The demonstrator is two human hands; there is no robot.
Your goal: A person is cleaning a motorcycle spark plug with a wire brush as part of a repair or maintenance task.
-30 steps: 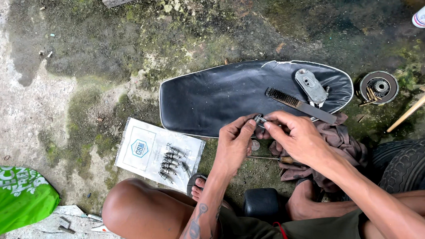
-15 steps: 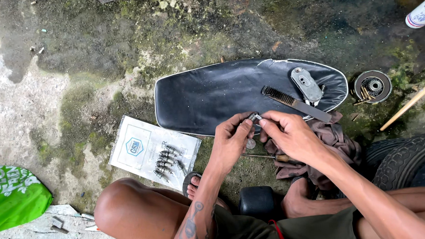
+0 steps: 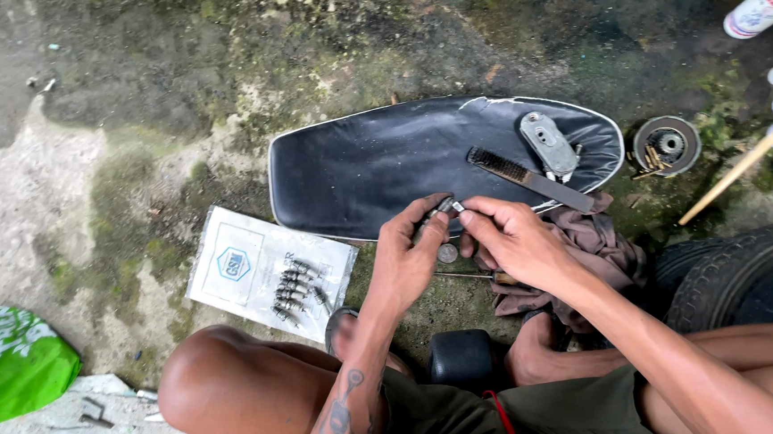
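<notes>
Head view: the left hand point(image 3: 411, 256) and the right hand point(image 3: 508, 236) meet just in front of a black seat point(image 3: 375, 168) lying on the mossy ground point(image 3: 173, 87). Both hands' fingers are pinched shut on a small metal part point(image 3: 451, 207) held between them, above the seat's near edge. A small round disc point(image 3: 447, 253) lies on the ground just under the hands. On the seat rest a wire brush point(image 3: 527, 178) and a grey metal bracket point(image 3: 549, 144). A brown rag point(image 3: 599, 249) lies beside the right hand. To the left, a white sheet point(image 3: 246, 266) carries a row of small screws point(image 3: 297, 285). A tyre point(image 3: 738, 267) lies near the right arm.
</notes>
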